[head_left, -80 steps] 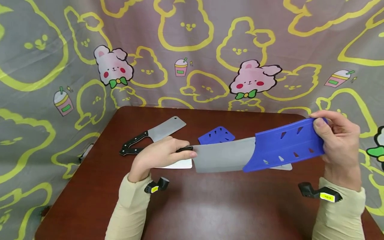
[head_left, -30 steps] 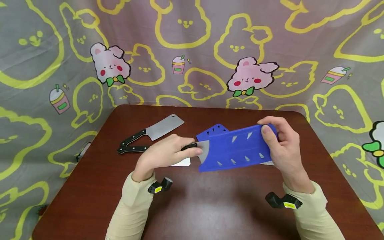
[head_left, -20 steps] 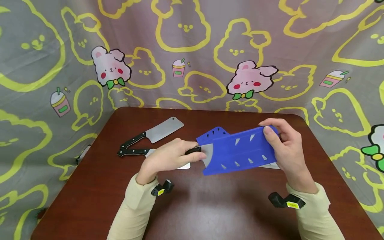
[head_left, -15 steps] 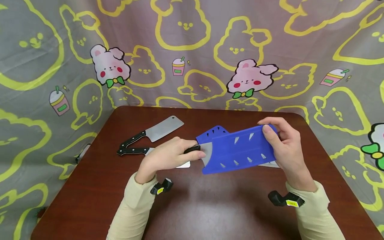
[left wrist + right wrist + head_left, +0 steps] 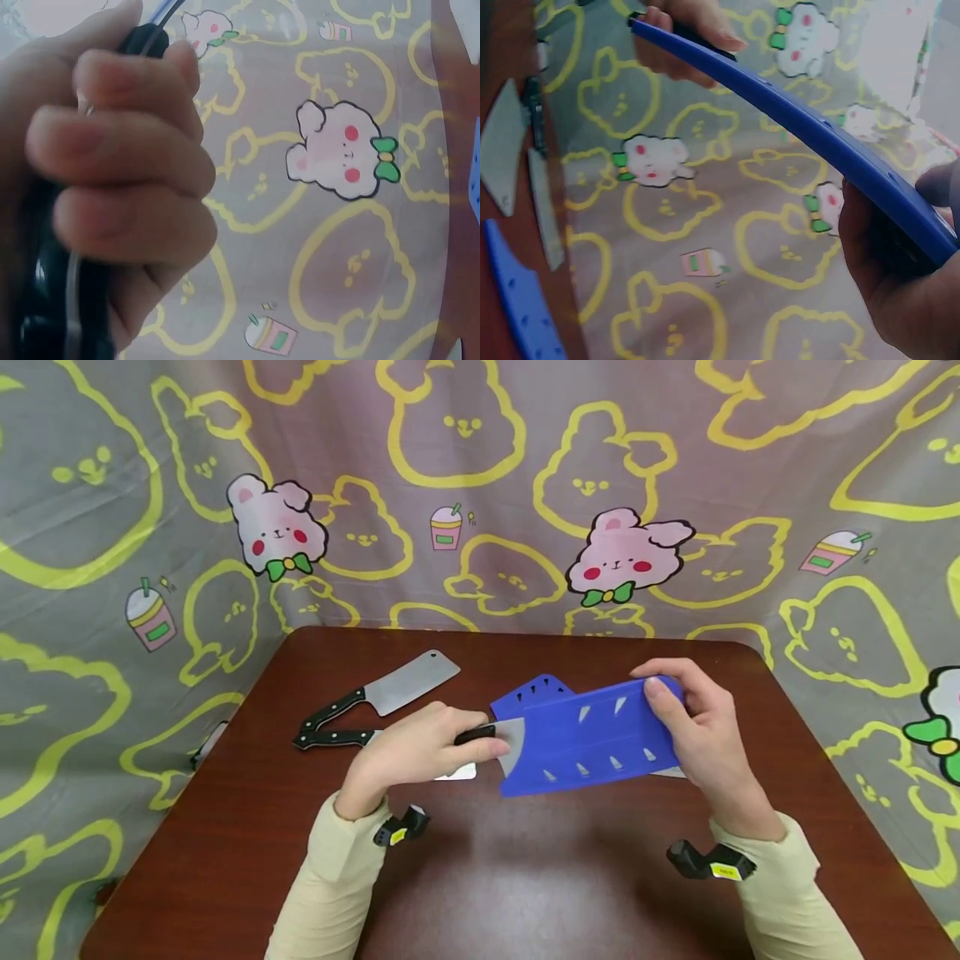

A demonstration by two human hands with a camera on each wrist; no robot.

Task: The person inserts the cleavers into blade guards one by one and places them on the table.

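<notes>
My left hand [image 5: 420,747] grips the black handle [image 5: 60,285] of a cleaver [image 5: 513,745], fingers wrapped round it in the left wrist view. Most of that blade is covered by a blue blade sheath [image 5: 585,739] with triangular slots. Only a narrow strip of grey steel by the handle shows, with more steel visible through the slots. At the sheath's far end, my right hand [image 5: 697,731] pinches it, thumb on the near face and fingers behind. In the right wrist view, the sheath [image 5: 795,124] runs edge-on between the two hands. Knife and sheath are held up over the table.
On the brown table [image 5: 225,827] at back left lies another cleaver [image 5: 412,682]. A second black-handled knife [image 5: 337,738] lies in front of it, partly behind my left hand. Another blue sheath [image 5: 528,691] lies behind the held one. A patterned curtain [image 5: 510,460] surrounds the table.
My right hand has moved left, sliding the sheath over the cleaver's blade from partway on to nearly the handle. In the last half second both hands shift only slightly left.
</notes>
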